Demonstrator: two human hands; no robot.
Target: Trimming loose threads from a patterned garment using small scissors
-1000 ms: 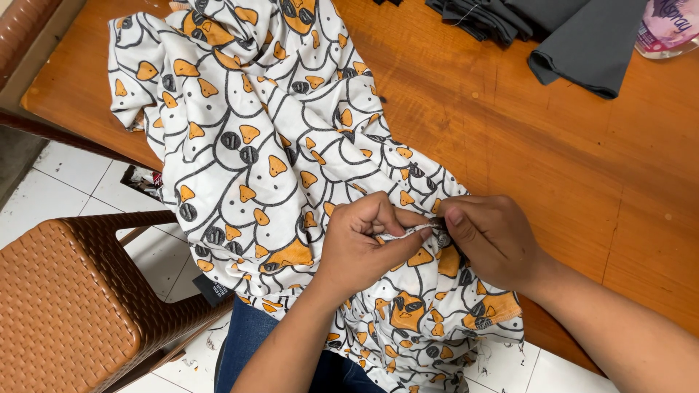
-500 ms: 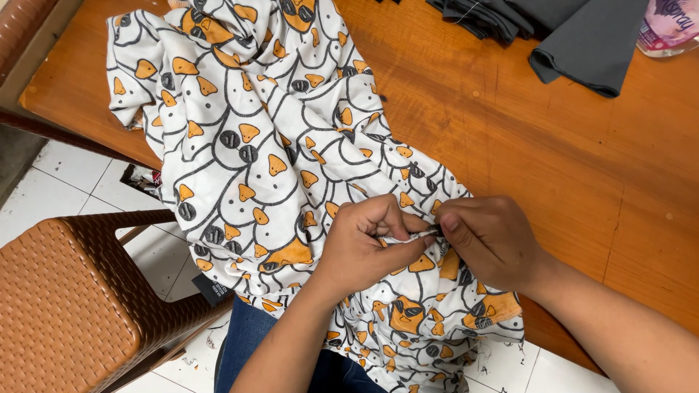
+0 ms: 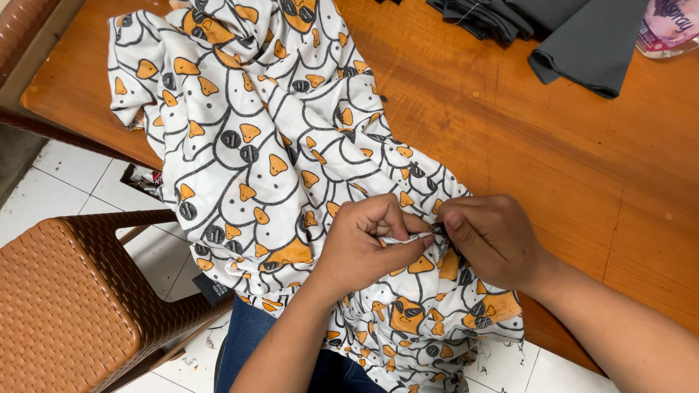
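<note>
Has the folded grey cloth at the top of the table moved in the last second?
No. The grey cloth lies at the same spot on the wooden table near its far edge, beside the pink packet, as before.

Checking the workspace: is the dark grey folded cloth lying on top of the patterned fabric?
No, the dark grey cloth lies apart from the patterned fabric, bare table between them.

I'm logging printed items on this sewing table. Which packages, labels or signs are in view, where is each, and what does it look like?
Pink and purple plastic package: far right corner of the orange wooden table, cut off by the frame edge, glossy, beside the folded dark grey cloth.
Small black tag: hangs at the lower edge of the white fabric with orange and black print, near the brown woven-pattern plastic stool; rectangular, with tiny pale print.
No signs or screens.
</note>
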